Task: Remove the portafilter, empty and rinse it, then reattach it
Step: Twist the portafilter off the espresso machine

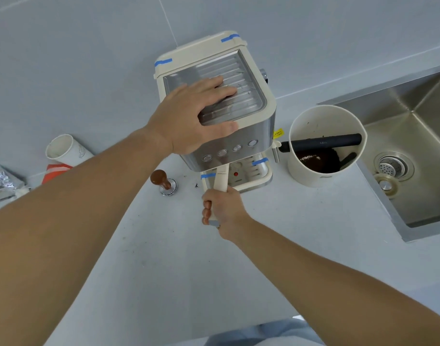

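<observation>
A cream and steel espresso machine point(254, 106) stands on the white counter, marked with strips of blue tape. My left hand point(196, 116) lies flat on its ribbed metal top, fingers spread, holding nothing. The portafilter's cream handle point(220, 179) sticks out toward me from under the machine's front; its basket end is hidden beneath the machine. My right hand point(224, 211) is wrapped around the near end of that handle. A steel sink point(421, 151) with a round drain lies to the right.
A cream knock box point(301, 176) with a black bar and dark coffee grounds stands between machine and sink. A wood-topped tamper point(164, 183) stands left of the handle. A tipped paper cup point(66, 151), a red packet and a foil bag lie at the far left.
</observation>
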The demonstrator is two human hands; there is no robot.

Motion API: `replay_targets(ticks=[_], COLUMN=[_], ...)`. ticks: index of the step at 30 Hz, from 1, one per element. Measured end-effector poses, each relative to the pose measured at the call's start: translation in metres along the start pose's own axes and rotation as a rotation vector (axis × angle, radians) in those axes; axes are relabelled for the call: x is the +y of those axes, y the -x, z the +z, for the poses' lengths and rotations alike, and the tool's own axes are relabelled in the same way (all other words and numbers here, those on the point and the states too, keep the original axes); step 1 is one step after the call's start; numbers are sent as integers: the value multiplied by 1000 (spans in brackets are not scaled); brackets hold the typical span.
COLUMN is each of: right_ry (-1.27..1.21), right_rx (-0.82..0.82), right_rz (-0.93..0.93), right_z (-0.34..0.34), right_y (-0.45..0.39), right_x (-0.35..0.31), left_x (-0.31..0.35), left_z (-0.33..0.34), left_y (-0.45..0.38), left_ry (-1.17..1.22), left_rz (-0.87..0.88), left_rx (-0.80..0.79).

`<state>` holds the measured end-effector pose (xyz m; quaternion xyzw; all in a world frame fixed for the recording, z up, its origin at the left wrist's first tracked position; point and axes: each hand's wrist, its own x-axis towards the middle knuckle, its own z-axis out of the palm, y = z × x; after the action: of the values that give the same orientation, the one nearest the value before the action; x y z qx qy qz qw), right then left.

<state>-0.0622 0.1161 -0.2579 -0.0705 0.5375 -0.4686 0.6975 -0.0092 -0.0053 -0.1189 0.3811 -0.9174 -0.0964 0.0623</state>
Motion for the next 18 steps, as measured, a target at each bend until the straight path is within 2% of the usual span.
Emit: replay_targets(ticks=[4,18], right_ry=[-92,-155], right_rx=[36,83], right_rz=[-33,-111], right_z=[22,52], right_y=[-9,-28], right_x=[10,20], left_x=[0,-1], left_z=[-2,-1], left_y=[0,1], left_ry=[7,32], left_rz=[-2,-1], left_rx=[1,15])
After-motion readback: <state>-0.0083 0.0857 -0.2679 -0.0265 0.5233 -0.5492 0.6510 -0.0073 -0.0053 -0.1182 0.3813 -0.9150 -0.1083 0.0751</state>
